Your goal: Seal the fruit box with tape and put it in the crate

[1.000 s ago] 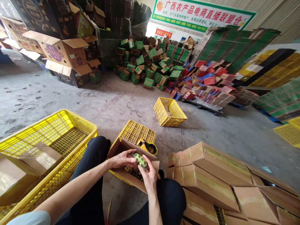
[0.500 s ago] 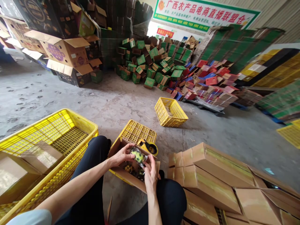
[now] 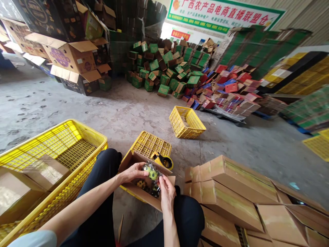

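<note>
Between my hands is a green item with dark spots, in clear plastic wrap; it looks like a wrapped fruit, though I cannot be sure of the kind. My left hand grips its left side, thumb in front. At the right end, the fingers of my right hand pinch the wrap. Both hands are above an open cardboard box, where more wrapped yellow and dark spotted pieces lie. Under the box is an upturned yellow crate, with a yellow tape dispenser on top beside the box.
A large yellow basket with cardboard boxes in it stands at my left. Stacked taped cartons fill the right. Ahead on the concrete floor sits a smaller yellow crate. Heaped green boxes and red boxes lie beyond.
The spotted item has turned between my hands, and its clear wrap now bunches around it. My right hand has shifted slightly right and down to the wrap's end. The box stays where it was.
</note>
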### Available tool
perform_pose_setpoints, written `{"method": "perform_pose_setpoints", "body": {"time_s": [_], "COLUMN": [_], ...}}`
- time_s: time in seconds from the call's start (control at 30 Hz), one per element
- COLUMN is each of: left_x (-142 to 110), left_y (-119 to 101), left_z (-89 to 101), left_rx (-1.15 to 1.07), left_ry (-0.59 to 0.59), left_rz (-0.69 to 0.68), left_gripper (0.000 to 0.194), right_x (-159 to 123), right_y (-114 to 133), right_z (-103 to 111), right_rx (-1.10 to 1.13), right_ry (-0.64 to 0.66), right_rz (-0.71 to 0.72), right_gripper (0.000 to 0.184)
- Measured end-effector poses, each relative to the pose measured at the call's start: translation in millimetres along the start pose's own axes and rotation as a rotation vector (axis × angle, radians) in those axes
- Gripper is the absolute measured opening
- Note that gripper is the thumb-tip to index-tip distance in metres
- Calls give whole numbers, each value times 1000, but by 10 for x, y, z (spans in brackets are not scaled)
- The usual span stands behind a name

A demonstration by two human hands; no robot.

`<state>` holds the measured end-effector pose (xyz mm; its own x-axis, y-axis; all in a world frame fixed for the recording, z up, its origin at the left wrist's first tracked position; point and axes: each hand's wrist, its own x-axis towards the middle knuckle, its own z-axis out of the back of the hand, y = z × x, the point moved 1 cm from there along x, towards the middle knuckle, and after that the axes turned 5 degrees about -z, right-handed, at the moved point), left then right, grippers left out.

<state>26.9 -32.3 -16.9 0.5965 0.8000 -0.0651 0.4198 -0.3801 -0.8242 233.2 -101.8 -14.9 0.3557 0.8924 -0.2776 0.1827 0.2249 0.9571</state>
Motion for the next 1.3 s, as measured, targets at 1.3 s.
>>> {"method": "perform_pose_setpoints", "body": {"time_s": [1.3], "left_x": [-12], "left_y": [-4], "left_z": [-26], "left_rx": [172], "left_ry": [50], "left_rz": [-47], "left_gripper": [44], "right_x": [-29], "right_y": [50], "right_z": [-106], "right_rx": [-230], "right_ry": [61], "right_rz": [211], "right_gripper": [74]}}
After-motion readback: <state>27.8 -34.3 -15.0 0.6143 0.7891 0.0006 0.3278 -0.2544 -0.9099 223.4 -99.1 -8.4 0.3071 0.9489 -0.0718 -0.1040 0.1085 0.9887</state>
